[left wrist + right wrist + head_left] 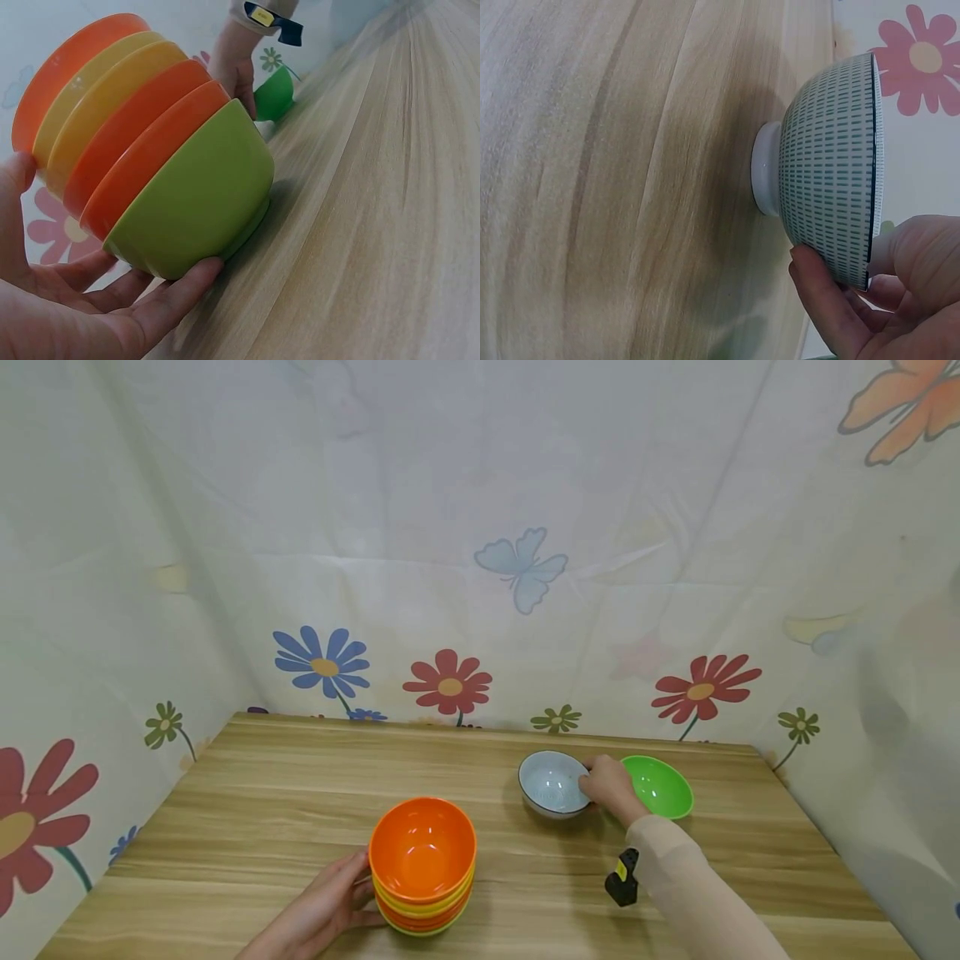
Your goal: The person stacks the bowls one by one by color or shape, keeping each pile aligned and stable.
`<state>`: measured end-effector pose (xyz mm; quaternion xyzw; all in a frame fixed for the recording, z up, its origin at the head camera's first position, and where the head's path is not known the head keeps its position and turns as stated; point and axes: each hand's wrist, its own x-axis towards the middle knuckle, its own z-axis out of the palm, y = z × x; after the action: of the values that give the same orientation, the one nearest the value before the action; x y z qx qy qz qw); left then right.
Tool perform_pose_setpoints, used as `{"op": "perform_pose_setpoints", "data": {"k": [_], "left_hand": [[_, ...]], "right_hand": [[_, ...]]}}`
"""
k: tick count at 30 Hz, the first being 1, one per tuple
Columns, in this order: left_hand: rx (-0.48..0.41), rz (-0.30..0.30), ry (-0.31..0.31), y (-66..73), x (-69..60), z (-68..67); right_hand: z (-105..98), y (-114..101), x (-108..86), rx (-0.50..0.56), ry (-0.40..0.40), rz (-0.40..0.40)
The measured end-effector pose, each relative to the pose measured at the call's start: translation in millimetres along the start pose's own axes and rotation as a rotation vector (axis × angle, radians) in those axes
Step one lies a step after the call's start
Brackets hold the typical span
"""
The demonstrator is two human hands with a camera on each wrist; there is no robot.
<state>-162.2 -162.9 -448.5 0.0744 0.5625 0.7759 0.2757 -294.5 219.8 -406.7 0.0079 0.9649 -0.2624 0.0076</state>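
Observation:
A stack of several bowls [422, 910] in orange, yellow and green stands in the front middle of the table, an orange bowl [423, 843] on top and a light green bowl [202, 187] lowest. My left hand [330, 902] holds the stack from its left side, thumb near the upper bowls and fingers along the green one. Farther back and to the right, my right hand [611, 785] pinches the rim of a pale bowl [829, 165] with small green dashes and a dark rim line. I cannot tell whether its white foot touches the table.
A bright green bowl [660, 787] sits right of my right hand, partly hidden by it. The wood-grain table [300, 777] ends at a cloth backdrop [420, 568] printed with flowers and butterflies. A black strap piece [622, 881] is at my right sleeve.

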Motion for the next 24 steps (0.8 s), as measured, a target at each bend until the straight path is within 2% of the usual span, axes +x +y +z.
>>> {"op": "perform_pose_setpoints", "data": {"k": [7,16,24], "left_hand": [[0.005,0.005,-0.018,-0.1,-1.8,0.5],[0.015,-0.002,-0.014,0.7,-1.6,0.4],[0.015,0.004,-0.018,0.4,-1.4,0.0]], "right_hand": [[-0.1,-0.5,0.5,0.041,-0.013,0.05],[0.0,-0.9,-0.3,0.091,-0.024,0.07],[0.7,-1.3,-1.8,0.049,0.008,0.043]]}}
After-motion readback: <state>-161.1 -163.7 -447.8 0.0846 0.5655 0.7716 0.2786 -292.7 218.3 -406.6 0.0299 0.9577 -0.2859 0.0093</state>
